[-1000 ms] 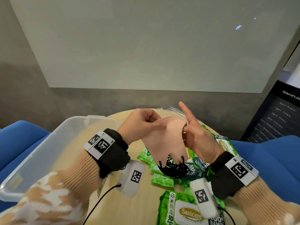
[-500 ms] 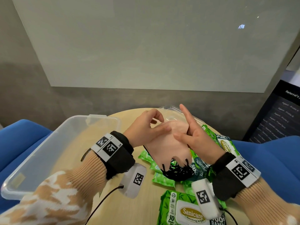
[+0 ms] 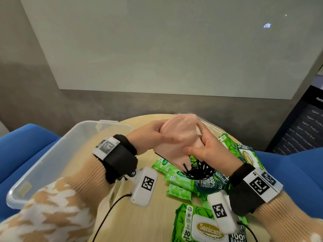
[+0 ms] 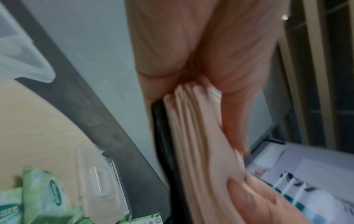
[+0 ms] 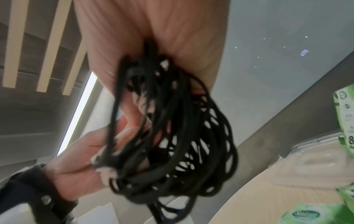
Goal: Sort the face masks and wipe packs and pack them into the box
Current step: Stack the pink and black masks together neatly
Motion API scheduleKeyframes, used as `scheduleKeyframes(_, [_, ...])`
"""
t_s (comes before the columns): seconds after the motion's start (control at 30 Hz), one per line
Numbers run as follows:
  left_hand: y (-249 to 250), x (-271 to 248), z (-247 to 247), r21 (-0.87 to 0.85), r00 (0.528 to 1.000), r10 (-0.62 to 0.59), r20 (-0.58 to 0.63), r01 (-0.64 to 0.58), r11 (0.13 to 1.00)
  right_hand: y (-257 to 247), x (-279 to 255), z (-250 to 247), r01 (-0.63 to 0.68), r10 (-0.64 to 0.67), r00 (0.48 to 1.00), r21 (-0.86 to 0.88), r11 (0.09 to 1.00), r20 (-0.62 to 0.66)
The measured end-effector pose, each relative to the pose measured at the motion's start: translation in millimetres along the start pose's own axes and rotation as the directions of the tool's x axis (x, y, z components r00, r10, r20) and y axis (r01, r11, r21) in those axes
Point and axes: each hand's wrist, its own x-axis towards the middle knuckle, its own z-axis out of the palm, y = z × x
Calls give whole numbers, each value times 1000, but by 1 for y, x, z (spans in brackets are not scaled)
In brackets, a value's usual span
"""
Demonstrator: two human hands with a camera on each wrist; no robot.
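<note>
Both hands hold a stack of pink face masks [image 3: 180, 135] upright above the table. My left hand [image 3: 161, 135] grips the stack's left edge, and my right hand [image 3: 196, 145] holds the right edge, thumb pressed on the front. Tangled black ear loops [image 3: 199, 169] hang from the bottom of the stack. In the left wrist view the mask edges [image 4: 199, 144] appear fanned between my fingers. In the right wrist view the loops [image 5: 172, 128] dangle in front of my left hand [image 5: 80, 166]. Several green wipe packs [image 3: 176, 178] lie on the table underneath.
A clear plastic box [image 3: 70, 135] stands at the left on the round wooden table [image 3: 157, 215]. Its clear lid [image 3: 208, 124] lies at the far edge behind the hands. A large Sanicare wipe pack [image 3: 204, 226] lies nearest me. Blue seats flank the table.
The mask stack has risen and tilted to the right between the hands. My right index finger, raised earlier, now lies against the stack, and my left fingers have closed on its edge.
</note>
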Motion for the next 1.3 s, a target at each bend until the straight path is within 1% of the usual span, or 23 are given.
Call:
scheduleKeyframes(0.07, [1, -2, -7, 38, 997, -38, 62, 36, 999, -1, 0, 0, 0, 0, 1000, -42, 999, 9])
scheduleKeyframes(0.1, [2, -2, -10, 33, 998, -31, 63, 29, 999, -1, 0, -1, -9, 11, 1000, -64, 998, 18])
scheduleKeyframes(0.17, [3, -4, -16, -19, 1000, -6, -21, 6, 1000, 3, 0, -5, -45, 49, 998, -100, 994, 33])
scheduleKeyframes(0.23, [3, -4, -23, -79, 993, -7, -119, -2, 997, 8, 2, -10, -93, 93, 996, -39, 995, 8])
scheduleKeyframes(0.3, [1, -4, -24, -99, 988, -3, -153, -12, 995, 14, 4, -14, -129, 131, 990, 43, 991, -45])
scheduleKeyframes(0.33, [0, -4, -22, -96, 986, 7, -166, -23, 995, 14, 5, -13, -134, 137, 989, 42, 990, -61])
scheduleKeyframes(0.47, [-2, -2, -15, -70, 976, 50, -212, -67, 995, 9, 6, -5, -104, 100, 993, -68, 992, -58])
scheduleKeyframes(0.53, [-3, 0, -18, -73, 960, 61, -274, -84, 994, 9, 5, -5, -105, 100, 993, -78, 991, -65])
scheduleKeyframes(0.57, [-3, 1, -21, -78, 950, 63, -305, -91, 993, 9, 3, -6, -109, 105, 993, -80, 991, -58])
scheduleKeyframes(0.63, [-3, 1, -22, -73, 941, 65, -332, -94, 993, 9, -2, -8, -114, 114, 993, -101, 988, -6])
scheduleKeyframes(0.7, [0, 1, -22, -55, 952, 58, -301, -78, 995, 5, -6, -12, -105, 113, 993, -153, 983, 45])
scheduleKeyframes(0.77, [4, 0, -23, -24, 972, 46, -229, -53, 998, -5, -7, -14, -77, 84, 996, -154, 985, 38])
scheduleKeyframes(0.87, [9, 0, -17, 19, 994, 15, -112, -13, 1000, -19, 2, -11, -24, 19, 996, -64, 998, -88])
scheduleKeyframes(0.93, [12, 1, -9, 45, 999, 7, -31, -5, 999, -22, 9, -3, -23, 10, 991, -91, 996, -135])
scheduleKeyframes(0.97, [12, 1, -6, 77, 1000, 12, 5, -12, 997, -20, 12, 0, -22, 5, 989, -111, 994, -150])
scheduleKeyframes(1.03, [12, 1, -7, 215, 998, 5, 66, -19, 976, -15, 16, -1, -30, 10, 982, -105, 994, -188])
scheduleKeyframes(1.1, [10, 0, -13, 378, 991, -72, 112, 25, 926, -13, 17, -5, -40, 23, 977, -76, 996, -213])
scheduleKeyframes(1.17, [9, -2, -14, 530, 978, -166, 125, 76, 845, -13, 16, -5, -52, 37, 977, -63, 997, -212])
scheduleKeyframes(1.23, [7, -1, -7, 675, 979, -185, 82, 82, 734, -13, 16, -3, -73, 60, 980, -62, 995, -190])
scheduleKeyframes(1.27, [6, 1, -4, 719, 983, -173, 57, 80, 691, -14, 15, -1, -85, 71, 981, -71, 994, -180])
scheduleKeyframes(1.3, [5, 2, -2, 742, 985, -164, 42, 79, 666, -16, 13, 1, -90, 75, 982, -80, 993, -171])
